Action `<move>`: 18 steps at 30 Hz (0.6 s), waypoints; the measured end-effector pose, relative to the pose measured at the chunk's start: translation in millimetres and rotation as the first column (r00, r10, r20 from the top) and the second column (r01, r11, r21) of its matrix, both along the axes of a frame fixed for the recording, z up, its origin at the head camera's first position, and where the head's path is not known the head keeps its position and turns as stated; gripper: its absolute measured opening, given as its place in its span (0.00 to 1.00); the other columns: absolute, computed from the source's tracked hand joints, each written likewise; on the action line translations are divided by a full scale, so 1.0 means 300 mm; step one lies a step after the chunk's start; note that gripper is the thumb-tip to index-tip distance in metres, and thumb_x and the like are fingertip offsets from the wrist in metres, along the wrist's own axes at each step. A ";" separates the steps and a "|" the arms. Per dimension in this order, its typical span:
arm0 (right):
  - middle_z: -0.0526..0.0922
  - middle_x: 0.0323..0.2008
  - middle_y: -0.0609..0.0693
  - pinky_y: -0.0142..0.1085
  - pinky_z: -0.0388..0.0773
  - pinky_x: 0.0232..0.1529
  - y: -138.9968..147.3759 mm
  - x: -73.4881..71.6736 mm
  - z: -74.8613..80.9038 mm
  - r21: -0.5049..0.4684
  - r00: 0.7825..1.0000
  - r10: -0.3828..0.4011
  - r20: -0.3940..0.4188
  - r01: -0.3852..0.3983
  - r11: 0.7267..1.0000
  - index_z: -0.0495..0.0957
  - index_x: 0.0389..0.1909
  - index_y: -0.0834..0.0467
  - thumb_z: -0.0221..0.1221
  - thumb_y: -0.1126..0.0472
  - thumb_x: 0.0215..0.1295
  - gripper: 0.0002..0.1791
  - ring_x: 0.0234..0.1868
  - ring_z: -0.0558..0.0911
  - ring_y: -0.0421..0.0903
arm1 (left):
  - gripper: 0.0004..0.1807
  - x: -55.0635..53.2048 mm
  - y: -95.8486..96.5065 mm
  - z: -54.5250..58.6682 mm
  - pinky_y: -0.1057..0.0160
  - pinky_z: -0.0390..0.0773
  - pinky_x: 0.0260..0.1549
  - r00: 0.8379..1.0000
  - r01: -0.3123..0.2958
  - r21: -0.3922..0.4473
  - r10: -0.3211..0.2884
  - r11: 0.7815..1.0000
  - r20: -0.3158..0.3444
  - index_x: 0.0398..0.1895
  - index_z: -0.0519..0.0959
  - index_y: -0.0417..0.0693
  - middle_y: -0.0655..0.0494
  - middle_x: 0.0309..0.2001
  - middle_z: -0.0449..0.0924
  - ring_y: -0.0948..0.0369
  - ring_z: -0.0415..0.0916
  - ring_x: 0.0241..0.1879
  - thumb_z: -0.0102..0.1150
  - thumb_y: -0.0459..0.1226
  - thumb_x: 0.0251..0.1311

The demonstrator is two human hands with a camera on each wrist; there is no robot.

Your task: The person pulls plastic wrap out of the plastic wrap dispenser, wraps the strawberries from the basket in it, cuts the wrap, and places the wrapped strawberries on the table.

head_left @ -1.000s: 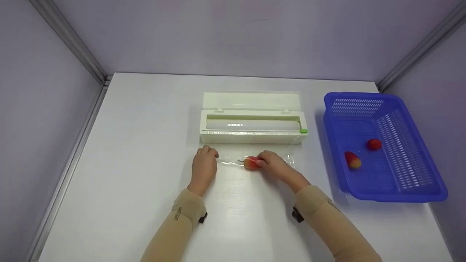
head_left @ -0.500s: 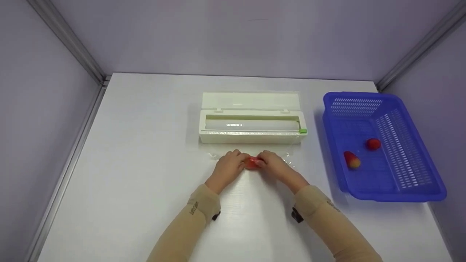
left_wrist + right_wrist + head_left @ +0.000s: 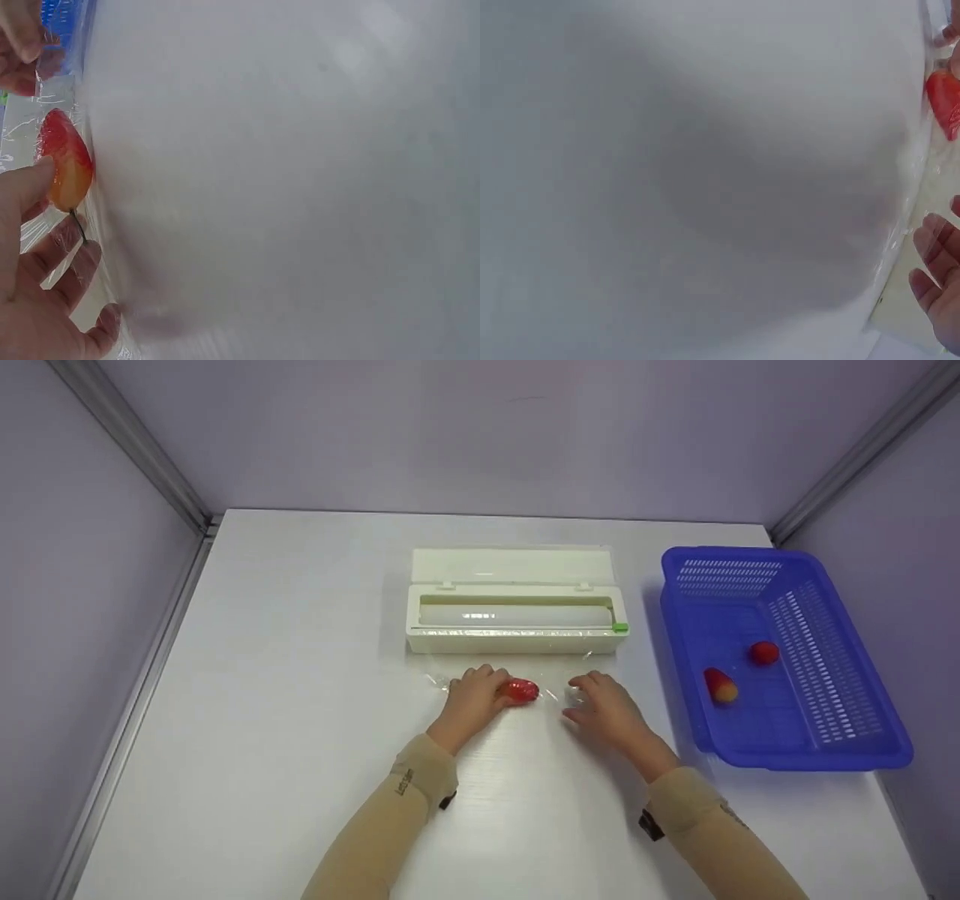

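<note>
A small red-and-yellow pear [image 3: 523, 691] with a thin dark stem lies in clear plastic wrap [image 3: 56, 91] just in front of the white wrap dispenser [image 3: 517, 643]. My left hand [image 3: 472, 699] holds the pear between thumb and fingers at its stem end, as the left wrist view shows. To the right of the pear is my right hand [image 3: 611, 712], apart from it, thumb and fingers spread with a gap between them. Its fingertips [image 3: 928, 241] are at the loose film; whether they touch it I cannot tell.
The dispenser's lid [image 3: 514, 566] stands raised at the back, showing the film roll [image 3: 517, 615] inside. A blue basket [image 3: 892, 739] on the right contains a red-and-yellow fruit [image 3: 721, 687] and a round red fruit [image 3: 764, 653].
My left hand has moved right from the film's left end onto the pear. The right hand has let go of the pear and drawn away to the right.
</note>
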State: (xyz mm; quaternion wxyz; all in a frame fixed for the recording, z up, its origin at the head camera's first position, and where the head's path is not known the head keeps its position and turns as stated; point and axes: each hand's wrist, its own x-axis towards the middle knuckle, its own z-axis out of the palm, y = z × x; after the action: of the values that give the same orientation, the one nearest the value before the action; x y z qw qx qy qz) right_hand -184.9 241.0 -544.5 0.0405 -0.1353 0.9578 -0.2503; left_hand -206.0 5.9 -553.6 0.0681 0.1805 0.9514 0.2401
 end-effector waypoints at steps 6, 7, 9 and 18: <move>0.76 0.32 0.53 0.44 0.72 0.42 0.112 0.032 -0.035 0.036 0.997 -0.024 -0.072 0.027 0.999 0.77 0.30 0.61 0.61 0.66 0.53 0.04 0.38 0.74 0.51 | 0.21 -0.006 0.009 0.001 0.53 0.69 0.39 1.000 -0.021 -0.051 0.022 0.998 0.019 0.50 0.73 0.57 0.55 0.44 0.75 0.55 0.71 0.44 0.60 0.50 0.54; 0.76 0.32 0.53 0.43 0.71 0.42 0.120 0.036 -0.038 -0.011 0.997 -0.052 -0.057 0.051 0.999 0.77 0.29 0.62 0.60 0.67 0.54 0.02 0.38 0.74 0.50 | 0.21 -0.007 0.010 0.000 0.53 0.69 0.39 0.999 -0.023 -0.059 0.025 0.998 0.021 0.50 0.73 0.57 0.55 0.44 0.75 0.55 0.70 0.44 0.60 0.50 0.54; 0.78 0.32 0.53 0.40 0.72 0.42 0.128 0.040 -0.040 -0.148 0.991 -0.137 0.001 0.135 0.980 0.77 0.29 0.62 0.58 0.67 0.58 0.02 0.38 0.74 0.48 | 0.21 -0.009 0.011 -0.001 0.53 0.68 0.40 0.999 -0.026 -0.071 0.029 0.997 0.031 0.51 0.72 0.58 0.55 0.45 0.74 0.55 0.70 0.45 0.59 0.51 0.54; 0.81 0.37 0.45 0.23 0.70 0.43 0.096 0.017 -0.024 -0.719 0.917 -0.319 0.240 0.389 0.576 0.76 0.33 0.71 0.56 0.69 0.61 0.07 0.43 0.75 0.35 | 0.23 -0.009 0.018 0.000 0.55 0.66 0.40 0.998 -0.029 -0.082 0.034 0.996 0.057 0.52 0.71 0.58 0.54 0.46 0.73 0.55 0.68 0.45 0.58 0.52 0.54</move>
State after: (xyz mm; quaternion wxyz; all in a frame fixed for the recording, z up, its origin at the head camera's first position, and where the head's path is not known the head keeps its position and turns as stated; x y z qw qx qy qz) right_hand -179.8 269.7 -551.7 -0.0300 0.0651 0.7708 -0.6330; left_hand -208.7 11.2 -553.7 0.0991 0.1555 0.9607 0.2076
